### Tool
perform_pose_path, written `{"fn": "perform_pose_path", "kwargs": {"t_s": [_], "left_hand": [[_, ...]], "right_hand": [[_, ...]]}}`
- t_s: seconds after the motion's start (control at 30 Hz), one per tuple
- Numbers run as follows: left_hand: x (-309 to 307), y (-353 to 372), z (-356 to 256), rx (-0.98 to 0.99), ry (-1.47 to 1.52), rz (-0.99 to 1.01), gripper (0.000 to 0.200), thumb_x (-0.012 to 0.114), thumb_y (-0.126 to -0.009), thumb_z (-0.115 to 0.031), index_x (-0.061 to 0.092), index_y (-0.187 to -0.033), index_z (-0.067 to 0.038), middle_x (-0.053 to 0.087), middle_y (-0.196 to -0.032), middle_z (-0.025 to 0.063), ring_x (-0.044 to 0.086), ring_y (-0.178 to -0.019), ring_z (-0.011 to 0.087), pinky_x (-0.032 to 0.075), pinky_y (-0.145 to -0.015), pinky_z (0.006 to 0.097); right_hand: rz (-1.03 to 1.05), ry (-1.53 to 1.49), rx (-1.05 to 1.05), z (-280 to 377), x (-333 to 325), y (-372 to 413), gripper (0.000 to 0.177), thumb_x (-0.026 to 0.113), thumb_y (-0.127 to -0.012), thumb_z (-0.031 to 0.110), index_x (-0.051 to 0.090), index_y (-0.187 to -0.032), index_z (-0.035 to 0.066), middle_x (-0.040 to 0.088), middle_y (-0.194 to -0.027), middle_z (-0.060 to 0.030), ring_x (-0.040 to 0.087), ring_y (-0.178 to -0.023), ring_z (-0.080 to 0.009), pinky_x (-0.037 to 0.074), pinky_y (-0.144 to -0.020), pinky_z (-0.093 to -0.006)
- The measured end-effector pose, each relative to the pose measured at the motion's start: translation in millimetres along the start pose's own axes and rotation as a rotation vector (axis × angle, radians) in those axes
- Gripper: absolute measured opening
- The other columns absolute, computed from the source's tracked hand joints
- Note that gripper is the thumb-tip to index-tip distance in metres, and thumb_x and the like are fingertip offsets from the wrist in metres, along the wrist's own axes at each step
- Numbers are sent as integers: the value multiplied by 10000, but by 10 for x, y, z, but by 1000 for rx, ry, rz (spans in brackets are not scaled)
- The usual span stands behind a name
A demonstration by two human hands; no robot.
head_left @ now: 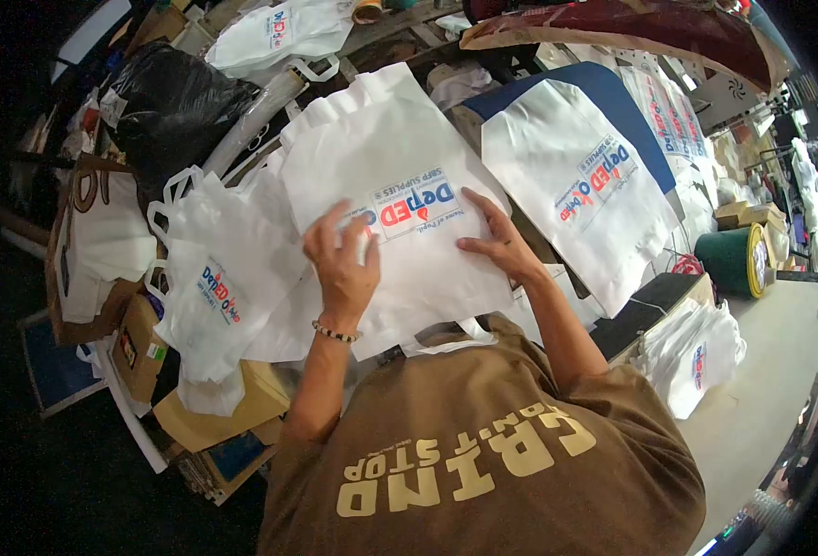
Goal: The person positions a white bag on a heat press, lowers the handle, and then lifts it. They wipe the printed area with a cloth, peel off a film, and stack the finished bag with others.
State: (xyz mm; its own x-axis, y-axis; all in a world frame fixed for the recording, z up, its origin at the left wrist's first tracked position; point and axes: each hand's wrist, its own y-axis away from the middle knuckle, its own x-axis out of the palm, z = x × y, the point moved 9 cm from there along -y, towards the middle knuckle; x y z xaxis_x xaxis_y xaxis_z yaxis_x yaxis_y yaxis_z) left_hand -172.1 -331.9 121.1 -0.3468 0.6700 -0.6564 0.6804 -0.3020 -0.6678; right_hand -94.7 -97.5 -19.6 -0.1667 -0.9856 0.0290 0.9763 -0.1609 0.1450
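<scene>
A white cloth bag (pixel 362 162) with blue and red "DepED" print lies in front of me, its print upside down to me and its handle toward my shirt. My left hand (pixel 342 264), a beaded bracelet at its wrist, is over the left end of the print with fingers apart and slightly blurred. On the right side of the print rests my right hand (pixel 503 243), thumb and forefinger spread on the fabric. A second printed bag (pixel 557 148) lies to the right on a blue board (pixel 645 153). More white bags (pixel 209 236) are heaped at the left.
A black plastic bag (pixel 172 107) and a clear plastic roll (pixel 256 116) sit at the back left. Cardboard boxes (pixel 140 338) stand at the left. To the right are a stack of white bags (pixel 691 352) and a green cylindrical container (pixel 729 259).
</scene>
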Motion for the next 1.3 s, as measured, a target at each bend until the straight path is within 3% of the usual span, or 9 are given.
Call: {"fn": "perform_pose_path", "kwargs": {"t_s": [0.07, 0.1, 0.23, 0.3, 0.4, 0.57, 0.63, 0.73, 1.3], "left_hand": [[528, 227, -85, 186, 279, 505, 351, 800, -768, -99, 701, -1101, -54, 603, -1341, 114, 567, -1200, 310, 404, -1047, 521], [675, 255, -118, 152, 378, 604, 381, 814, -767, -139, 697, -1117, -47, 624, -1324, 107, 574, -1208, 321, 422, -1053, 499], [1014, 218, -269, 176, 453, 537, 368, 825, -766, -189, 705, -1080, -39, 677, -1225, 102, 608, -1158, 315, 471, -995, 448], [1173, 182, -468, 188, 439, 556, 341, 820, -771, -186, 707, -1054, -34, 683, -1194, 98, 619, -1126, 305, 481, -963, 442], [1275, 144, -579, 214, 424, 574, 284, 811, -780, -179, 716, -1004, -32, 698, -1111, 91, 643, -1048, 288, 500, -891, 427], [1310, 140, -576, 197, 495, 559, 180, 783, -814, -149, 733, -933, -24, 712, -931, 96, 684, -873, 260, 530, -775, 376], [1387, 116, -237, -193, 586, 528, 121, 751, -825, -115, 710, -815, -2, 683, -797, 116, 669, -718, 264, 524, -657, 364], [1430, 88, -39, -288, 521, 571, 128, 735, -842, -105, 709, -809, 16, 683, -753, 129, 672, -662, 260, 522, -627, 358], [1417, -140, 509, -270, 389, 474, 124, 688, -860, -110, 716, -829, 7, 698, -814, 140, 686, -728, 286, 533, -676, 369]], "right_hand": [[7, -12, -10, -69, -13, -37, 883, 808, -805, 35, 352, -1561, 49, 450, -1525, -108, 429, -1380, -193, 325, -1171, -337], [14, -24, -18, -88, -11, -42, 881, 806, -809, 38, 351, -1563, 53, 458, -1520, -106, 434, -1377, -194, 323, -1172, -338], [-5, -87, -12, -58, -9, -54, 826, 764, -839, 11, 364, -1560, 69, 486, -1491, -112, 475, -1332, -186, 381, -1133, -334], [64, -346, 75, -104, 62, -30, 768, 699, -868, -39, 376, -1555, 80, 517, -1452, -123, 525, -1266, -172, 445, -1075, -327], [36, -292, 94, -111, 43, -10, 785, 677, -851, -65, 354, -1558, 40, 419, -1553, -135, 421, -1397, -207, 323, -1176, -346], [71, -348, 69, -146, 21, -32, 821, 632, -805, -124, 356, -1559, 44, 421, -1547, -136, 435, -1384, -207, 351, -1160, -348], [81, -419, 85, -136, 69, -32, 829, 618, -792, -138, 357, -1558, 42, 420, -1549, -137, 431, -1389, -210, 349, -1164, -351], [58, -316, 14, -112, 24, -45, 785, 603, -835, -135, 375, -1556, 71, 496, -1475, -106, 515, -1289, -179, 433, -1097, -328], [57, -283, 71, -88, 27, -7, 781, 599, -844, -117, 368, -1563, 83, 490, -1486, -92, 506, -1302, -172, 409, -1116, -329]]}}
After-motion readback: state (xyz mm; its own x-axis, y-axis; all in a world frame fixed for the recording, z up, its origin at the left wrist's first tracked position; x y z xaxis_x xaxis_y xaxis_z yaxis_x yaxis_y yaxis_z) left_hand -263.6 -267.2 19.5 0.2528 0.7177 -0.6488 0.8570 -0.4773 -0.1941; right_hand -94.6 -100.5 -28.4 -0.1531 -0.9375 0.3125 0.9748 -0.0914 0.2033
